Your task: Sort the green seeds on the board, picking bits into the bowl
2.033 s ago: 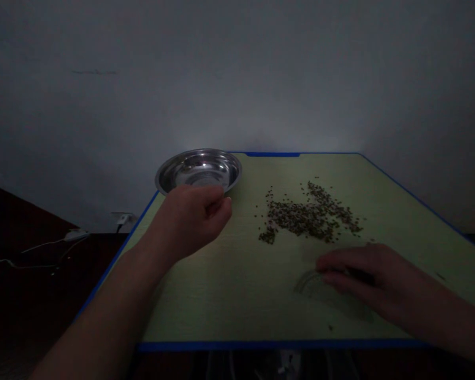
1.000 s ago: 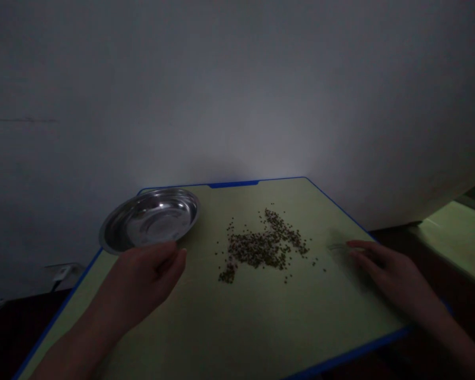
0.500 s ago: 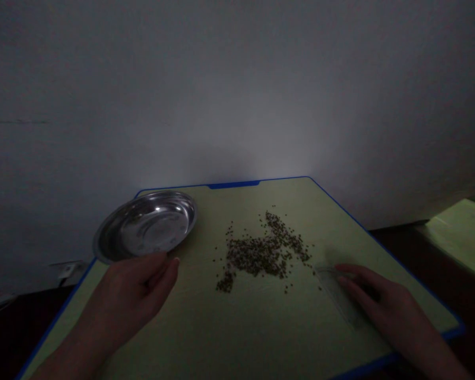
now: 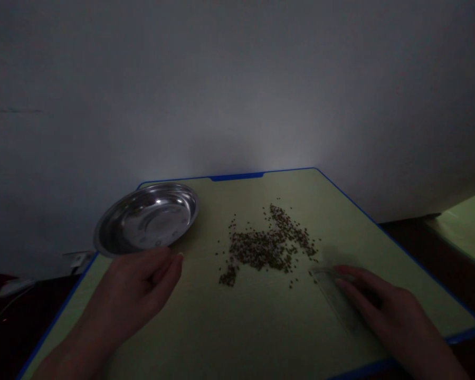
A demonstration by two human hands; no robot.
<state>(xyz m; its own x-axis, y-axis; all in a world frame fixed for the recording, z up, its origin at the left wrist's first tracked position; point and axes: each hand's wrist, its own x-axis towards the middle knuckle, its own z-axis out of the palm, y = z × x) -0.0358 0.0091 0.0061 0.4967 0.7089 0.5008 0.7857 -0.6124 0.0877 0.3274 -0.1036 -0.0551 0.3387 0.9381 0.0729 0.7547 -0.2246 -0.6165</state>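
My left hand (image 4: 136, 293) is closed, thumb against curled fingers, in front of the near rim of a shiny metal basin (image 4: 158, 221). What those fingers hold, if anything, is hidden, and I cannot tell whether they touch the basin. On the right, my right hand (image 4: 380, 303) pinches the edge of a clear, flat plastic piece (image 4: 334, 298) low over the tabletop; its exact kind is unclear. The far-left corner of this piece is close to a few stray grains. A loose pile of small dark seeds or beans (image 4: 261, 248) is spread between my hands.
The pale yellow-green table (image 4: 237, 327) has a blue edge and stands against a grey wall (image 4: 237, 95). At the lower left are a wall socket (image 4: 78, 259) and white cables (image 4: 16, 287). Another pale surface (image 4: 465, 227) lies at the far right. The light is dim.
The view has tilted slightly, shifting the table up and right in the picture. My right hand has brought the clear plastic piece a little left toward the seeds. My left hand stays closed.
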